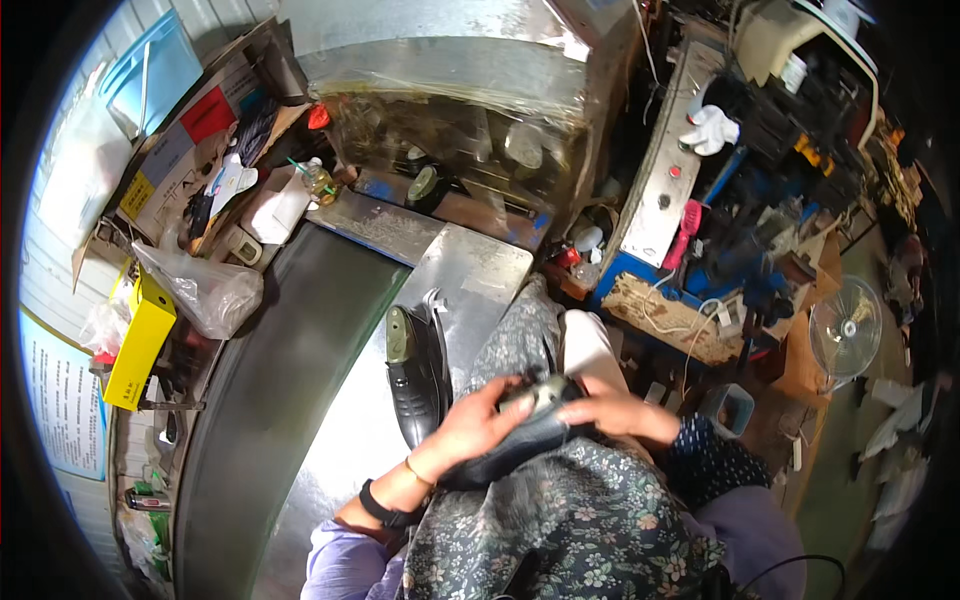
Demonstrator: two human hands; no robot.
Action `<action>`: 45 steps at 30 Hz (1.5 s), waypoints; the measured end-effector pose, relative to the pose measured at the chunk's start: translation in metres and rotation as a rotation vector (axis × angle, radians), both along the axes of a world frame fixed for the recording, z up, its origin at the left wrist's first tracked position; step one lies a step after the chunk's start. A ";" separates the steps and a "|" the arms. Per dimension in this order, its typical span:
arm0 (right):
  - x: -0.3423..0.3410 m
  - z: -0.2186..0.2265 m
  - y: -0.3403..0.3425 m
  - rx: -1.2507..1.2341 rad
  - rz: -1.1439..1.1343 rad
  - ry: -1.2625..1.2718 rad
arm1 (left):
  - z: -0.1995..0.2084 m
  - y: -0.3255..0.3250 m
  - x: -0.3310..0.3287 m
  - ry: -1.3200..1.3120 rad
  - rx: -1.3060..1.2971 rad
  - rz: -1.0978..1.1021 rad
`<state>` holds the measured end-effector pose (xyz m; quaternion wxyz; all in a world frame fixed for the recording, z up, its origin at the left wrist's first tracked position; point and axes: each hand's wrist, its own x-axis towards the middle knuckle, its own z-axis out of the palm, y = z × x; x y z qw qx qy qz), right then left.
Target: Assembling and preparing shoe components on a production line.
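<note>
A black shoe (508,447) lies across my lap on a dark floral apron (560,510), its toe toward my left forearm. A greenish last (552,390) shows in its opening. My left hand (482,420) grips the shoe along its near-left side, thumb near the opening. Around the heel end, my right hand (607,408) holds on, its thumb on the upper; the fingers below are hidden. A second black shoe (410,392), also with a greenish last in it, rests on the metal table (470,265) just left of my hands.
A dark conveyor belt (290,350) runs along my left, leading to a metal housing with an opening (450,130), where another shoe (425,187) sits. Beyond the belt are a yellow box (140,340) and plastic bags. At right stand a machine (655,200) and a fan (846,328).
</note>
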<state>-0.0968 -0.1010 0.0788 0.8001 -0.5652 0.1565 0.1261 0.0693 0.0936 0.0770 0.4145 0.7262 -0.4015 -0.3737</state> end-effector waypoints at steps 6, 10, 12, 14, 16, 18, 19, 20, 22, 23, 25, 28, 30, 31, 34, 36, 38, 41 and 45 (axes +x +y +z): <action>-0.019 -0.026 -0.003 0.584 -0.518 0.055 | -0.052 0.050 0.053 -0.440 -0.215 0.657; 0.049 -0.038 -0.038 0.561 -0.644 -0.238 | -0.072 0.057 0.077 -0.238 -0.022 0.775; 0.117 -0.048 -0.050 0.319 -0.784 -0.401 | -0.082 0.048 0.076 -0.527 -0.016 0.681; 0.202 -0.061 -0.060 -0.123 -0.833 -0.509 | -0.093 0.040 0.076 -0.691 -0.030 0.693; 0.270 -0.071 -0.068 -0.559 -0.738 -0.419 | -0.102 0.039 0.084 -0.641 0.022 0.747; 0.297 -0.083 -0.059 -0.780 -0.582 -0.143 | -0.107 0.047 0.099 -0.559 -0.048 0.828; 0.296 -0.087 -0.051 -0.665 -0.455 -0.165 | -0.107 0.053 0.106 -0.366 -0.105 0.880; 0.286 -0.090 -0.035 -0.649 -0.338 -0.360 | -0.105 0.061 0.113 -0.267 -0.082 0.941; 0.246 -0.090 0.005 -0.487 -0.120 -0.457 | -0.095 0.069 0.119 0.189 -0.097 1.121; 0.219 -0.085 0.027 -0.384 -0.087 -0.481 | -0.088 0.067 0.118 0.365 -0.219 1.199; 0.173 -0.065 0.056 -0.178 0.013 -0.248 | -0.064 0.056 0.107 0.602 -0.400 1.199; 0.130 -0.015 0.072 0.078 -0.150 -0.324 | -0.026 0.005 0.073 0.668 -0.558 1.009; 0.112 0.018 0.048 0.087 -0.385 -0.382 | -0.002 -0.023 0.048 0.689 -0.662 0.731; 0.097 0.032 0.021 0.099 -0.474 -0.418 | 0.007 -0.030 0.038 0.724 -0.739 0.489; 0.024 0.065 -0.058 -0.112 -0.642 -0.453 | 0.013 -0.029 0.019 0.326 -0.531 0.062; -0.026 0.078 -0.103 -0.424 -0.766 -0.464 | 0.001 -0.013 0.013 0.310 -0.420 -0.076; -0.073 0.094 -0.155 -0.943 -0.875 -0.381 | -0.022 0.002 0.009 0.390 -0.297 -0.005; -0.124 0.112 -0.228 -1.479 -1.071 -0.178 | -0.050 0.028 0.011 0.349 -0.200 0.099; -0.168 0.117 -0.307 -1.676 -1.268 0.167 | -0.067 0.039 0.014 0.360 -0.108 0.232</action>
